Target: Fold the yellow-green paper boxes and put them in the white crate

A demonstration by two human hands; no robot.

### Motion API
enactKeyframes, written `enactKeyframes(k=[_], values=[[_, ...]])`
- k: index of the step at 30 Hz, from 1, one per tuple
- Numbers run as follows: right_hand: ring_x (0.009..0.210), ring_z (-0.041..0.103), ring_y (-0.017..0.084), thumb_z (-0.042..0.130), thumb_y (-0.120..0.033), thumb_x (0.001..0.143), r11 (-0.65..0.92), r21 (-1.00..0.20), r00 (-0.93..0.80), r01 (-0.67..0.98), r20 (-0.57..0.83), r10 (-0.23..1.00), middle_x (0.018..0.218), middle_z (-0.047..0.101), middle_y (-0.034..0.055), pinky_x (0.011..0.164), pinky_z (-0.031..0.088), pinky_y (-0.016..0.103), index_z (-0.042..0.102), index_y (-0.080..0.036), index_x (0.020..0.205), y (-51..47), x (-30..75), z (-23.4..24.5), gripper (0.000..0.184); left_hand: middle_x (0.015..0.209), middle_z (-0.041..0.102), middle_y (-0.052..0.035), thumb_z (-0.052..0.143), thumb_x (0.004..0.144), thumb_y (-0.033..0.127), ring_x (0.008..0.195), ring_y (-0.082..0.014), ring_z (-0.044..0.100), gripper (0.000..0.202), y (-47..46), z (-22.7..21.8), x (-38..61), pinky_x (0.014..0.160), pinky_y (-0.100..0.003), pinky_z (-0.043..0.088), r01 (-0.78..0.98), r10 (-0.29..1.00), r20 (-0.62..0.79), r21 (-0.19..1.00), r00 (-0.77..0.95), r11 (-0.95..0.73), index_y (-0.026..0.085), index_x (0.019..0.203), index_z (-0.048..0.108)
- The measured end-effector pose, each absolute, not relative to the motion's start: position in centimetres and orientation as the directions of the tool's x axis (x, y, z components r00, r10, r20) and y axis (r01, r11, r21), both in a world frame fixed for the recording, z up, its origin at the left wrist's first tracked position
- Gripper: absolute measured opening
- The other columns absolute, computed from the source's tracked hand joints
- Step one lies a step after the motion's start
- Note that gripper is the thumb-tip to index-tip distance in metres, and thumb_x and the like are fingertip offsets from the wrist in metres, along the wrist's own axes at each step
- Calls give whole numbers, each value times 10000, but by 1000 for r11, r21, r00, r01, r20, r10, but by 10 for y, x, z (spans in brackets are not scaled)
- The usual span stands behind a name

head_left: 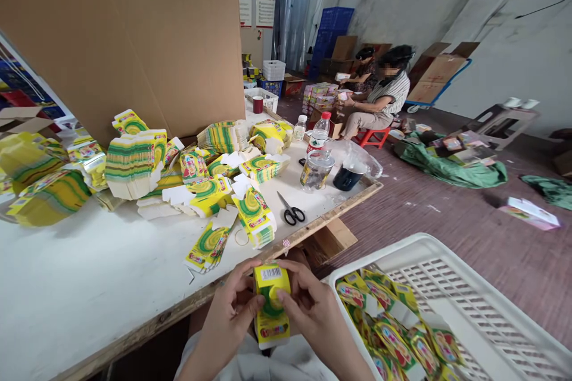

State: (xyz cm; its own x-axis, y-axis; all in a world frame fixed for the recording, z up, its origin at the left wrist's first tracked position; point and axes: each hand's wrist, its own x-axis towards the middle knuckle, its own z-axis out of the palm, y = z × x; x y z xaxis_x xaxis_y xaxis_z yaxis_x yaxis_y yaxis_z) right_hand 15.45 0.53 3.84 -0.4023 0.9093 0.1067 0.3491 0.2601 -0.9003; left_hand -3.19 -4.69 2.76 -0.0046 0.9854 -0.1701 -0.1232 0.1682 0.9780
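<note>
Over my lap, a small yellow and green printed carton (pixel 272 324) with a barcode on its upper part is held between both hands. My left hand (pixel 232 303) grips its left edge, thumb on the front. On the opposite edge is my right hand (pixel 313 303), its thumb pressed against the printed face. Beyond them on the white table (pixel 111 274) lie loose flat cartons (pixel 212 241) and a fanned stack of cartons (pixel 254 214). To my right, a white plastic basket (pixel 429 244) holds many similar cartons (pixel 393 333).
Black-handled scissors (pixel 292 214), a glass jar (pixel 317 169), a red-capped bottle (pixel 319 134) and a dark mug (pixel 346 177) stand or lie near the table's right edge. A large cardboard sheet (pixel 134 41) rises behind the carton stacks. Two people sit farther back, beside stacked boxes.
</note>
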Motion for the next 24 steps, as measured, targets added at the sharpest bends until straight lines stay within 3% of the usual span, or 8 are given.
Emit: enactKeyframes(k=[6,12,19,24], values=[[512,472,131,554,-243,894,213,-886,-370,411,51,928,601,422,-94,499,332,226,535,-194,1275,4,147,31,385,1262,719,-140,650,922,385,1089,-298,699,526,-50,28,-32,849,-352,570,-69,987,-163,984,15,163,240,1405,500],[484,448,129,632,-268,840,163,-869,-350,466,-12,937,567,398,-113,478,296,208,533,-238,1276,2,144,33,448,1186,755,-143,689,881,415,989,-298,730,534,-52,24,-25,820,-354,576,-108,988,-150,984,-44,145,225,1366,571],[488,452,136,569,-207,846,197,-856,-344,479,24,939,563,419,-98,477,314,205,571,-231,1222,4,143,29,377,1205,747,-148,669,888,418,1029,-307,720,517,-54,24,-26,811,-357,590,-93,985,-166,983,-49,161,227,1361,587],[471,456,137,567,-206,848,217,-836,-323,504,50,945,545,424,-103,480,335,207,572,-226,1181,4,141,27,333,1231,738,-146,655,907,396,1092,-307,703,510,-52,26,-30,900,-373,575,-61,986,-168,984,-8,167,225,1381,576]])
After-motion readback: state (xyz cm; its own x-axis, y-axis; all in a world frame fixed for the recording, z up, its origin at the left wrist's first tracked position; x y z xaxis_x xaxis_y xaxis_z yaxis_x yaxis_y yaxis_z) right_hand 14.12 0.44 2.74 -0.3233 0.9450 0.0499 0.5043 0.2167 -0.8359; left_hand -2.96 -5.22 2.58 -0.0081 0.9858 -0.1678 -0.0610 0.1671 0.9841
